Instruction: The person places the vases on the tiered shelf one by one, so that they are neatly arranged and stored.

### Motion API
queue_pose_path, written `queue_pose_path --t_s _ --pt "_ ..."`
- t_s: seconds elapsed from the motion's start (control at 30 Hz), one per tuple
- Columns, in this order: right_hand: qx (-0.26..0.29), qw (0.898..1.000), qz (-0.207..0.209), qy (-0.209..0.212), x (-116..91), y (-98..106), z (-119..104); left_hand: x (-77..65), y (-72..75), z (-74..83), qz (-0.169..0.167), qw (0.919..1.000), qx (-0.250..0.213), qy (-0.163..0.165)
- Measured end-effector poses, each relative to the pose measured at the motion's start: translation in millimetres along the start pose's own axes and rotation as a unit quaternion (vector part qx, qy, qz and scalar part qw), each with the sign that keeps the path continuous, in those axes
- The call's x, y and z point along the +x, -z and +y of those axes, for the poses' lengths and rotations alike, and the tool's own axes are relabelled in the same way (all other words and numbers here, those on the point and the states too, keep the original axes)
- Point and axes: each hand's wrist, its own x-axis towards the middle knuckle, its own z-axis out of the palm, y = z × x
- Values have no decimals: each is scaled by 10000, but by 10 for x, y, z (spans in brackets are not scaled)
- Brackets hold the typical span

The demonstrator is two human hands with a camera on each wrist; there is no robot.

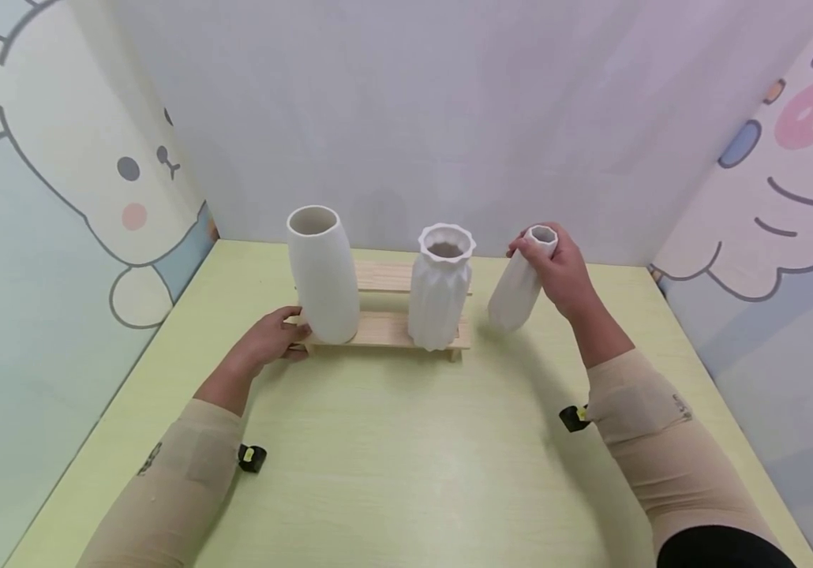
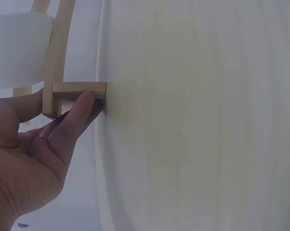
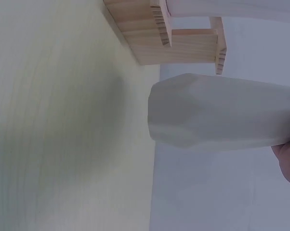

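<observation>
A two-step wooden stand (image 1: 385, 327) bears a tall smooth white vase (image 1: 324, 284) at its left end and a pleated white vase with a scalloped rim (image 1: 437, 296) at its right. My left hand (image 1: 273, 341) grips the left end of the lower step; the left wrist view shows thumb and fingers around the board's corner and leg (image 2: 80, 88). Right of the stand, my right hand (image 1: 561, 272) holds a slim faceted white vase (image 1: 516, 296) near its mouth. That vase leans, its base to the lower left; in the right wrist view its base hangs off the table, apart from the stand.
The stand is on a pale yellow-green table (image 1: 406, 465) near its back edge. Behind it rises a plain light wall (image 1: 392, 118). Side walls with cartoon animals (image 1: 754, 197) flank the table. A small black device (image 1: 252, 458) sits at each wrist.
</observation>
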Motion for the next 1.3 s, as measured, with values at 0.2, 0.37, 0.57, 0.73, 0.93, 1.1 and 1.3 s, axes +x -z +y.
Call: queue_pose_path --t_s 0.2,0.37,0.57,0.73,0.93,1.1,1.3 --pt "28 10000 52 59 33 34 -114 4 16 14 -8 10000 48 -21" --pt "10 9999 83 152 75 54 -193 22 15 18 12 10000 38 3" --pt "258 9992 147 261 129 78 -295 41 6 12 31 10000 37 -43" --pt "465 9983 233 258 160 94 -401 38 3 10 27 10000 52 -73" --pt "214 9994 249 122 191 118 -525 20 7 13 42 10000 43 -22" --pt "70 9997 232 101 222 139 -620 7 9 15 20 10000 -24 -19" --pt "125 9995 261 152 273 154 -708 4 1 14 -34 10000 -70 -50"
